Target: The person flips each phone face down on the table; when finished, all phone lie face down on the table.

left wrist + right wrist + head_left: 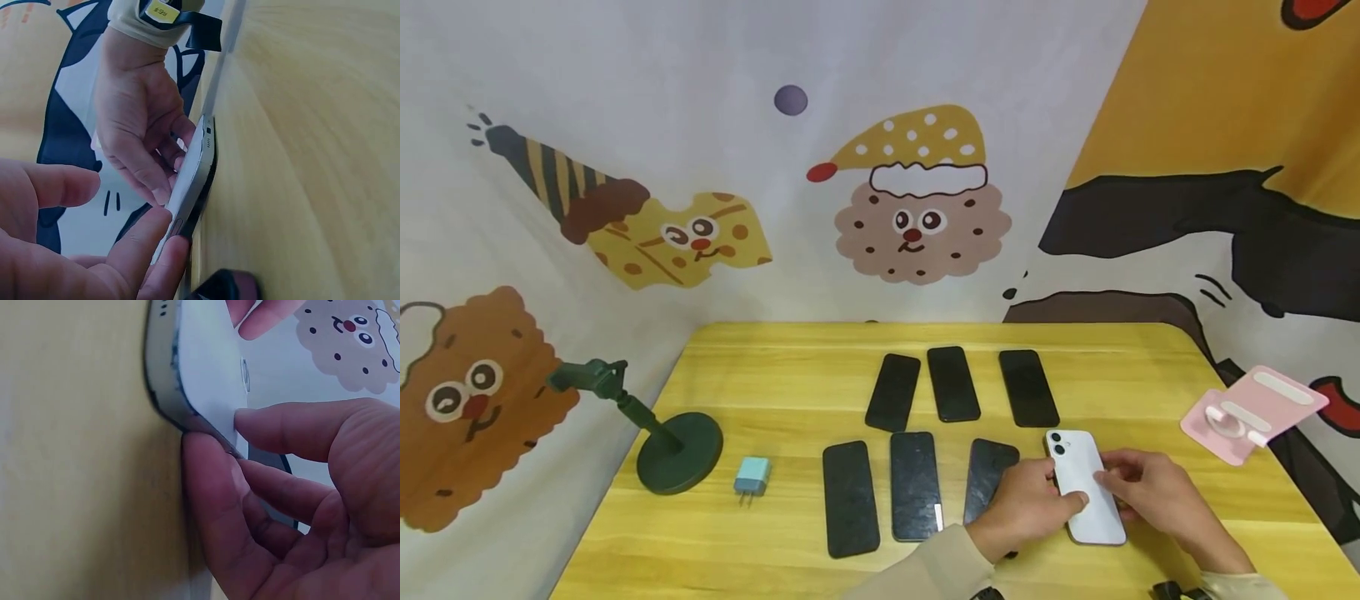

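Note:
A white smartphone (1086,483), back upward with a two-lens camera at its far corner, lies at a slight tilt close over the wooden tabletop (300,125). My right hand (1153,492) pinches its right edge, thumb on the back and fingers under the rim, as the right wrist view shows. Fingertips of my left hand (1028,504) touch the opposite edge; in the left wrist view the left thumb (69,186) stands raised, apart from the phone. Beneath my left hand and forearm, a dark smartphone (988,471) is partly covered.
Two dark smartphones (850,500) (915,483) lie left of my left hand. Behind them is a row of three more (892,392) (953,383) (1028,387). At left stand a green desk lamp (680,454) and a blue charger plug (752,475). A pink phone stand (1262,408) is at right.

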